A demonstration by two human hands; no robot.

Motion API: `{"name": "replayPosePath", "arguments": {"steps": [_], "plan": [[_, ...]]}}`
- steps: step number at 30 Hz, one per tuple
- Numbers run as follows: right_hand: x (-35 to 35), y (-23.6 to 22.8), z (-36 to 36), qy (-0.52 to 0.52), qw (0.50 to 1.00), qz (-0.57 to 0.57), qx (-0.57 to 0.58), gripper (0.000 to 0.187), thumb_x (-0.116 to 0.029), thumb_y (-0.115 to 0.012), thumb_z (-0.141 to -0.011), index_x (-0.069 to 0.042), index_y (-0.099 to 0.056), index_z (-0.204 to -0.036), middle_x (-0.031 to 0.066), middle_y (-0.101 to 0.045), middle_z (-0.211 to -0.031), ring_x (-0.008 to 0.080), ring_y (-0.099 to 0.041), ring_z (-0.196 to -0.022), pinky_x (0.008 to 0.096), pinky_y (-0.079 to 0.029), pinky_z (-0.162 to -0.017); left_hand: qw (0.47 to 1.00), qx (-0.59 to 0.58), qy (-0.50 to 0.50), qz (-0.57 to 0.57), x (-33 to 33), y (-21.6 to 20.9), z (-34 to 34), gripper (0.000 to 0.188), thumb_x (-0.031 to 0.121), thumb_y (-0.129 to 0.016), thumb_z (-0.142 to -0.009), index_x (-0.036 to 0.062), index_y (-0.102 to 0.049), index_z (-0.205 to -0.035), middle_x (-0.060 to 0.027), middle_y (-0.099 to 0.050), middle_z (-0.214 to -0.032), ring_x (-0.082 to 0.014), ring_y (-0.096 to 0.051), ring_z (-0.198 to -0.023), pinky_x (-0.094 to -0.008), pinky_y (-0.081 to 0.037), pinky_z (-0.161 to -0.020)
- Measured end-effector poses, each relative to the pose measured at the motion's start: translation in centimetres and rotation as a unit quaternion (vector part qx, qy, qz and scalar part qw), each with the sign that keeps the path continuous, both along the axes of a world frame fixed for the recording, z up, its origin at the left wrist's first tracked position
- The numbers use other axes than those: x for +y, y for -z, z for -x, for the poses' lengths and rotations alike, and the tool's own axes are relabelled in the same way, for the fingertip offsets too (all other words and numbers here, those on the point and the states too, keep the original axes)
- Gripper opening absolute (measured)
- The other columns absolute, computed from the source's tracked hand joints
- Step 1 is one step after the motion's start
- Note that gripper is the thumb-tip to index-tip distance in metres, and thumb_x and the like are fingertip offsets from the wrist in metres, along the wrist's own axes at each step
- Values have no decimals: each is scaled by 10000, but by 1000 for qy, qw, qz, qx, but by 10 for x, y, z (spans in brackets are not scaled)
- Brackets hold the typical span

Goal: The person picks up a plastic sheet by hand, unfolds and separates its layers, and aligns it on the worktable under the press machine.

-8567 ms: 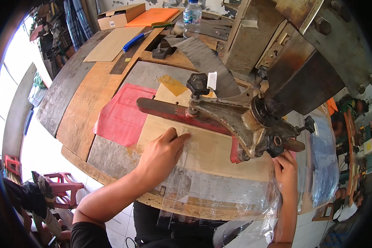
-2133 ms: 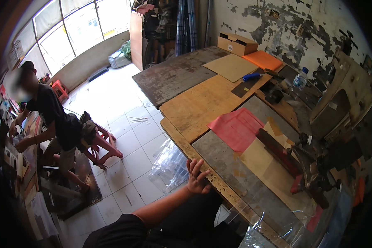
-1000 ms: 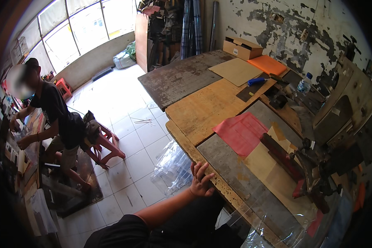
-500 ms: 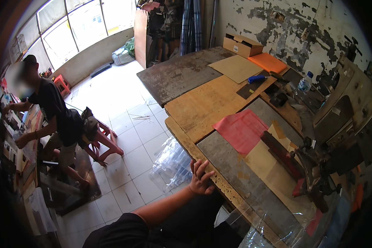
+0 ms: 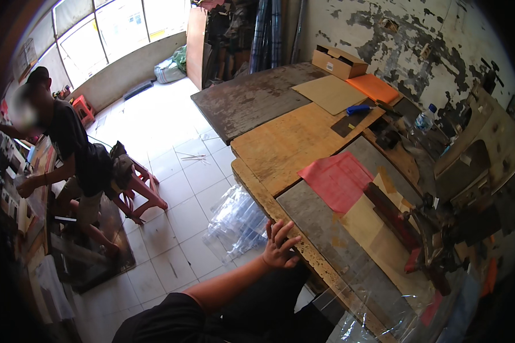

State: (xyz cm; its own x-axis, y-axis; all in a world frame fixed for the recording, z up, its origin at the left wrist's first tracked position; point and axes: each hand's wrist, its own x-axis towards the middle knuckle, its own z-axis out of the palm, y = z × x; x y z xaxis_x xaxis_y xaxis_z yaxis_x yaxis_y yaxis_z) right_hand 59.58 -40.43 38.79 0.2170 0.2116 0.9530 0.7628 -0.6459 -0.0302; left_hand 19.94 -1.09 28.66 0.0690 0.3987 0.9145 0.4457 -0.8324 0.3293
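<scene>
Head view: left hand (image 5: 281, 250), fingers loosely spread and half bent, nothing visible held, is resting at the wooden edge of the surface (image 5: 286, 157); right hand is lying out of view, its state untellable. Film (image 5: 377, 317), clear, is hanging over that edge to the left hand's right, so good handling is probably calling for slack gathered evenly and creases eased flat. Grey plate (image 5: 308, 212) is lying between left hand and red bar (image 5: 390, 216), well apart, while floor (image 5: 171, 234) is opening leftward beyond the plastic pile (image 5: 234, 220).
</scene>
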Motion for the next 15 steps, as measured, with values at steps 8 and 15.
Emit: {"name": "replayPosePath", "arguments": {"steps": [8, 15], "plan": [[-16, -56, 20, -148, 967, 14, 209, 396, -206, -436, -1162, 77, -675, -1300, 231, -731, -1204, 370, -716, -1015, 448, -575, -910, 1000, 2, 11, 15, -3, -2, 3, 618, 521, -636, -910, 162, -647, -1413, -223, -474, -1595, -431, -297, -1567, -615, -41, -1292], [-32, -73, -46, -246, 797, 38, 550, 653, -505, -460, -1105, 27, -540, -1476, 217, -537, -1494, 383, -604, -1239, 546, -457, -1067, 999, 11, 21, 21, -5, -11, 3, 618, 472, -622, -901, 172, -647, -1441, -199, -461, -1620, -413, -309, -1565, -602, -50, -1297]]}}
